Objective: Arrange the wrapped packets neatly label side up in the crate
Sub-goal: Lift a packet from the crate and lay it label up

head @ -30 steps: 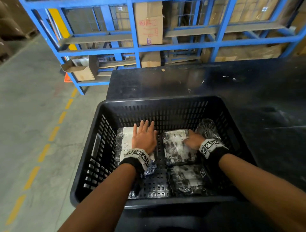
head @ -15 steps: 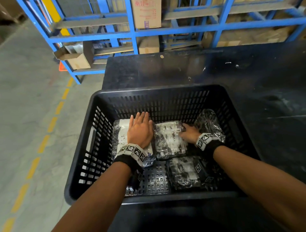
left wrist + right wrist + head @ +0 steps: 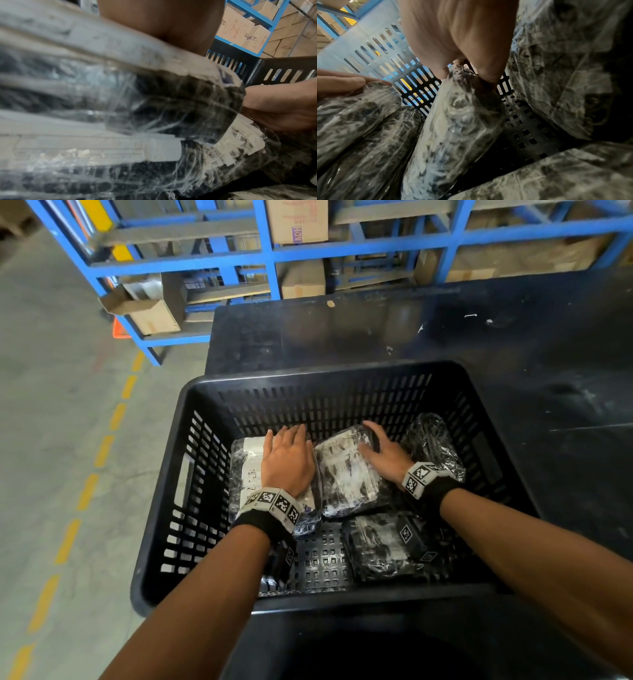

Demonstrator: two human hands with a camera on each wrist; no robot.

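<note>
A black slotted crate (image 3: 325, 373) holds several plastic-wrapped packets. My left hand (image 3: 287, 460) lies flat, fingers straight, on the far-left packet (image 3: 250, 470), whose white label faces up. My right hand (image 3: 383, 453) grips the middle packet (image 3: 346, 474) at its far right edge. In the right wrist view, thumb and fingers (image 3: 488, 73) pinch that packet (image 3: 457, 128), which is tipped up on its side. Another packet (image 3: 431, 443) leans in the far right corner. One more (image 3: 380, 546) lies at the front, under my right forearm.
The crate sits on a dark tabletop (image 3: 513, 344) near its left edge. Bare perforated crate floor (image 3: 322, 559) shows at the front middle. Blue racking (image 3: 274, 251) with cardboard boxes stands behind, and concrete floor with yellow dashes (image 3: 85, 491) lies to the left.
My right hand has moved up to the far edge of the middle packet and raised its right side, tilting it toward the left packet. The left hand stays flat on its packet.
</note>
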